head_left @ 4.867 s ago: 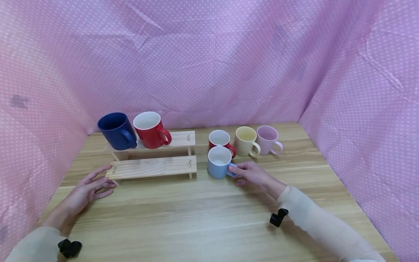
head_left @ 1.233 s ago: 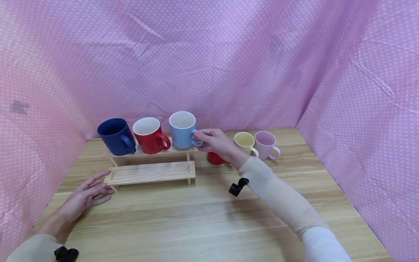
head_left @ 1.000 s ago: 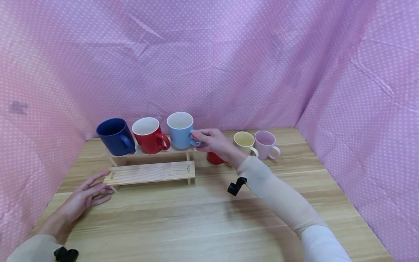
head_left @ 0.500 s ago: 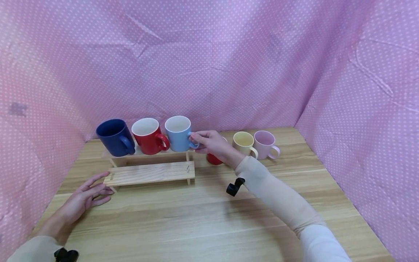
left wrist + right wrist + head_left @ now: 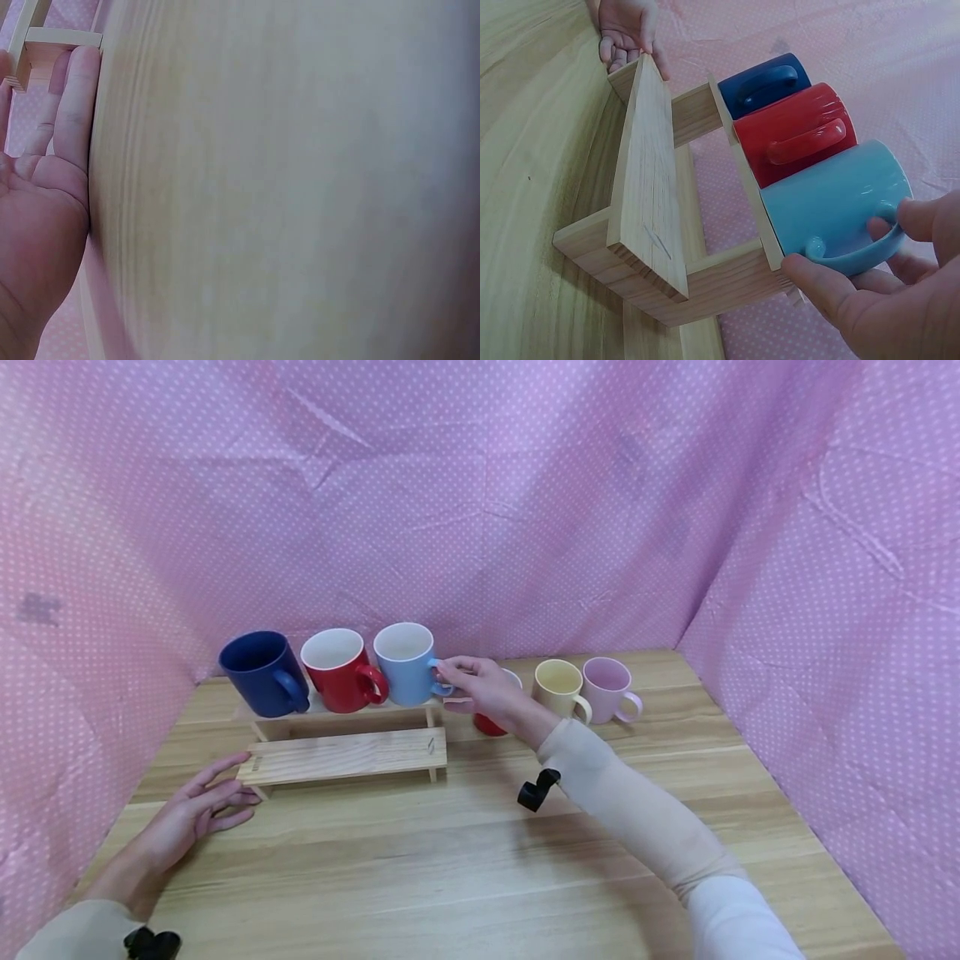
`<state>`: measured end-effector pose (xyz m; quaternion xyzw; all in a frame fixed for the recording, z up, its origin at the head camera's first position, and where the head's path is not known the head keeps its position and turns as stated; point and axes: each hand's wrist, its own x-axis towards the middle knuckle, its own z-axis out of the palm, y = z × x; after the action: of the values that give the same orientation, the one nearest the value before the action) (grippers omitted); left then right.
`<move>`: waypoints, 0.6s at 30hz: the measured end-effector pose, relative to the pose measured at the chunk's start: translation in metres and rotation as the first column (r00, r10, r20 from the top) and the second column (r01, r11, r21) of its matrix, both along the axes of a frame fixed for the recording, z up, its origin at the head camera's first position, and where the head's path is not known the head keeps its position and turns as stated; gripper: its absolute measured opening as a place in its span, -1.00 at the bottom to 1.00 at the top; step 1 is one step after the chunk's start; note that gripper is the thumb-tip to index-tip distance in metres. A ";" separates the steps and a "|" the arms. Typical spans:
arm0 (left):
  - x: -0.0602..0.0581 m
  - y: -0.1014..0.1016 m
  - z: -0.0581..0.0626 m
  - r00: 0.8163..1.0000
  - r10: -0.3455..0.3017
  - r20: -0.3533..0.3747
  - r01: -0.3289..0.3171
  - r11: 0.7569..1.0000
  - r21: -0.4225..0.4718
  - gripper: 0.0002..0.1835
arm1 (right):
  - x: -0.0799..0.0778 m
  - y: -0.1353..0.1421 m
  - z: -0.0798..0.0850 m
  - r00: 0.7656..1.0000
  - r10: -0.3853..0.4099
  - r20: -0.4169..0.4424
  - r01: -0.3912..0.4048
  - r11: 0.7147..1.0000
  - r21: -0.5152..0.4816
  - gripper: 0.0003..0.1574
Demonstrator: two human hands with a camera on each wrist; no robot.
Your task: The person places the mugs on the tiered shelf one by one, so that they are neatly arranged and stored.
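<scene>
Mug in light blue (image 5: 403, 675) is standing upright at the right end of the upper tier (image 5: 749, 187) of a two-tier wooden rack (image 5: 727, 281), handle pointing right. I'm seeing the right hand (image 5: 483, 689) gripping that handle between thumb and fingers. Just left of it, a red mug (image 5: 337, 683), white inside, is standing on the same tier, and a navy blue mug (image 5: 261, 687) is standing at the left end, both handles facing right. Lower tier (image 5: 348, 756) is sitting in front, and the left hand (image 5: 187, 818) is touching its left end, fingers loose and mostly straight. Right of the rack, a second red mug (image 5: 489, 725) is standing on the wood-grain table (image 5: 450, 860); the right hand is hiding much of it in my head view. Farther right, a pale yellow mug (image 5: 555, 695) and a pink mug (image 5: 603, 695) are standing side by side, handles facing right. Beige sleeves (image 5: 622, 810) are covering both forearms, each carrying a small black device (image 5: 538, 791) near the wrist. Pink polka-dot curtain (image 5: 450, 527) is hanging behind and along both sides.
</scene>
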<state>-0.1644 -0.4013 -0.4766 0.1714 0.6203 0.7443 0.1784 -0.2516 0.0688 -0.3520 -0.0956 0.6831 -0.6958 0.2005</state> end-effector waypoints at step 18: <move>-0.001 0.000 -0.001 1.000 0.003 0.005 -0.003 1.000 0.004 -0.44 | 0.001 0.011 0.002 1.000 -0.010 0.021 0.011 0.996 -0.084 -0.45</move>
<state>-0.1657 -0.4014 -0.4778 0.1689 0.6188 0.7461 0.1785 -0.2501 0.0800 -0.3504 -0.0931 0.6517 -0.7258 0.1996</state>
